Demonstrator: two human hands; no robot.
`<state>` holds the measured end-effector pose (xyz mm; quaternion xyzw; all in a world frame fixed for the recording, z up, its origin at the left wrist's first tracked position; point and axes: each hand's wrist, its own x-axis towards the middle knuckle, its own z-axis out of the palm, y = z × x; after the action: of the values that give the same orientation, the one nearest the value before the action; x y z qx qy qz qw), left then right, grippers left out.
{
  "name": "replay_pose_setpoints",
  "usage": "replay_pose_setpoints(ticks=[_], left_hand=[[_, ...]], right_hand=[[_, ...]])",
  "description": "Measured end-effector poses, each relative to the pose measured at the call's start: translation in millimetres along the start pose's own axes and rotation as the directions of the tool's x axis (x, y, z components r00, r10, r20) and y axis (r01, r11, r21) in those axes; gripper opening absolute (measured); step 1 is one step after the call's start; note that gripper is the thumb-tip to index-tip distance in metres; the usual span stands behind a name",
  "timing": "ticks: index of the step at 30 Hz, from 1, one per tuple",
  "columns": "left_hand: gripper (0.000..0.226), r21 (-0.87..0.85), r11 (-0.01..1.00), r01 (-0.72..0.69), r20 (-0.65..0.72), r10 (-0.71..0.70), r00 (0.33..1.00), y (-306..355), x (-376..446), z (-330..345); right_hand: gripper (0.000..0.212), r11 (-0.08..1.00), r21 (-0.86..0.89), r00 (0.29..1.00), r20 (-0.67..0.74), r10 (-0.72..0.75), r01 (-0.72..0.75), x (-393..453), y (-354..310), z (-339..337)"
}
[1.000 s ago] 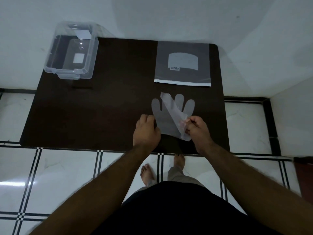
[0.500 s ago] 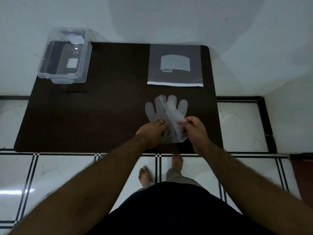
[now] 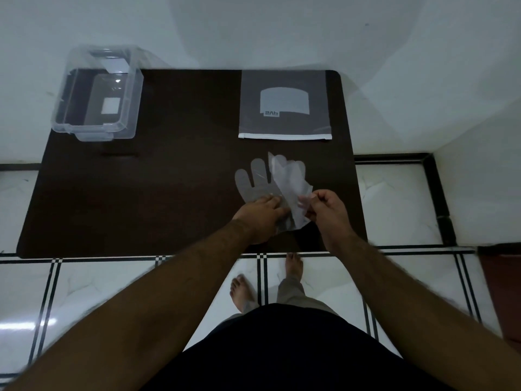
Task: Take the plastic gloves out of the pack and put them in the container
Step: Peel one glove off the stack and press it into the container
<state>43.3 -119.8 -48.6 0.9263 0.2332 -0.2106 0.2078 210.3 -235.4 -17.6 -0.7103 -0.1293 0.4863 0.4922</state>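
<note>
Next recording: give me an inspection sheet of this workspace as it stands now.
Surface: dark table, against a white wall.
Job's things: clear container at far left corner, no gloves visible inside; pack flat at far right; gloves on the table near the front edge.
Clutter: nothing seen.
Grippers: left hand presses the gloves down; right hand pinches a lifted glove.
Cables: nothing seen.
Surroundings: white tiled floor, bare feet.

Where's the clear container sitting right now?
In the head view, the clear container sits at the table's far left corner, overhanging the edge, well left of the glove pack and far from both hands.
</note>
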Motion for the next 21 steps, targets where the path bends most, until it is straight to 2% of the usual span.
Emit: replay_pose_setpoints(ticks=[2,8,14,17,21], left_hand=[[0.075,0.071,0.997,-0.022,0.033,0.019,0.999,-0.9,-0.6,2.7],[0.078,0.126,0.992,-0.018,0.044,0.013,0.999,1.2,-2.8,5.0],[0.068,0.129,0.989,-0.07,0.022,0.068,0.997,19.2,4.9,-16.6],[0.065,0.205,0.971,-0.12,0.092,0.103,0.99,27.4,7.7,-21.6],[0.054,0.273,0.953,-0.132,0.089,0.112,0.99,32.5,10.0,-27.2]], right_hand=[[0.017,0.999,0.038,1.0,-0.021,-0.005,0.006,-1.2,-5.9,-1.6],[0.004,0.996,0.077,0.998,-0.048,-0.035,0.039,-4.5,-16.7,-8.2],[0.01,0.996,0.08,0.998,-0.061,-0.028,0.032,-7.1,-19.5,-15.0],[0.011,0.996,0.08,0.996,-0.079,-0.027,0.034,-8.9,-22.9,-19.7],[0.011,0.995,0.073,0.993,-0.103,-0.064,0.072,-12.1,-35.8,-26.3]])
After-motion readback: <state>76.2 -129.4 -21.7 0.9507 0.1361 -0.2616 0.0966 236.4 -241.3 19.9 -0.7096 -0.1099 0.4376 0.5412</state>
